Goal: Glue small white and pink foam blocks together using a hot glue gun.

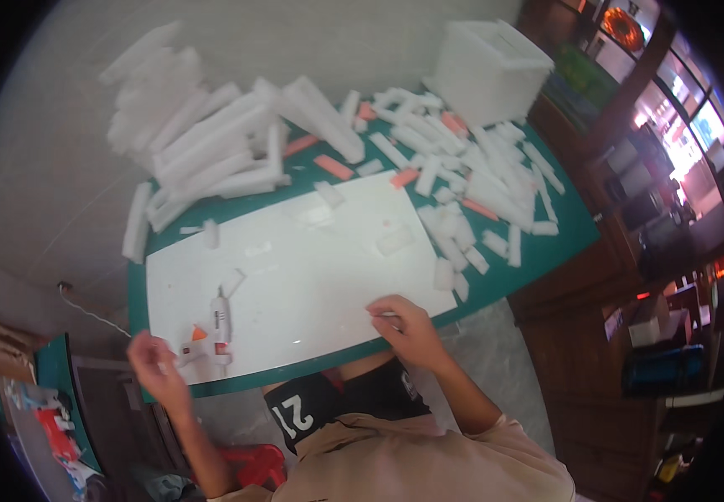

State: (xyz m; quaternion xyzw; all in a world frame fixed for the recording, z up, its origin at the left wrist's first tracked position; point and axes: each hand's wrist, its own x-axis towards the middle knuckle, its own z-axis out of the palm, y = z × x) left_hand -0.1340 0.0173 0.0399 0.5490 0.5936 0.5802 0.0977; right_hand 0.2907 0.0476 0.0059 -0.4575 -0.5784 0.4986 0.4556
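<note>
the white board lies flat on the green worktop and serves as the landmark. the right hand rests on its near edge, fingers curled on a small white piece too pale to make out. the left hand hangs off its near left corner, blurred, its grip unclear, just beside the white glue gun standing on the board. white foam strips pile beyond its far edge.
</note>
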